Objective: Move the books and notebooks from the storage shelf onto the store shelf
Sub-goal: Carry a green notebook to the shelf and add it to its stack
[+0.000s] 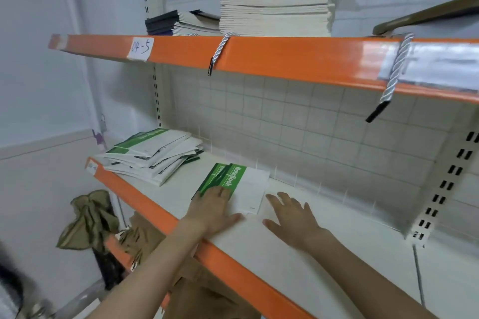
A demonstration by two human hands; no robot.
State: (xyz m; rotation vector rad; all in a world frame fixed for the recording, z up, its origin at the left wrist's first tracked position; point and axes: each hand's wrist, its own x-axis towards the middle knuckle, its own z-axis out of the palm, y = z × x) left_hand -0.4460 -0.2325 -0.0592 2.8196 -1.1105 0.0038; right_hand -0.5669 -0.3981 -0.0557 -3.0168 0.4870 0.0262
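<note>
Thin green-and-white "NoteBook" notebooks, two overlapping, flat on white orange-edged shelf. Left hand flat, fingers spread on covers; right hand spread, empty, beside them.

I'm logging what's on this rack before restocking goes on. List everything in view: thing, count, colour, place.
Green-and-white notebooks: two at least, overlapping, middle shelf, under the left hand.
Loose notebook pile: count unclear, green and white, middle shelf, left end.
Tall book stack: many, cream pages, top shelf.
Dark notebook stack: several, navy covers, top shelf, left of the tall stack.
Paper label: one, white, handwritten, top shelf edge.
Twisted cords: two, white with black tips, hanging over top shelf edge.
Left hand: flat on notebooks.
Right hand: open, on bare shelf.
</note>
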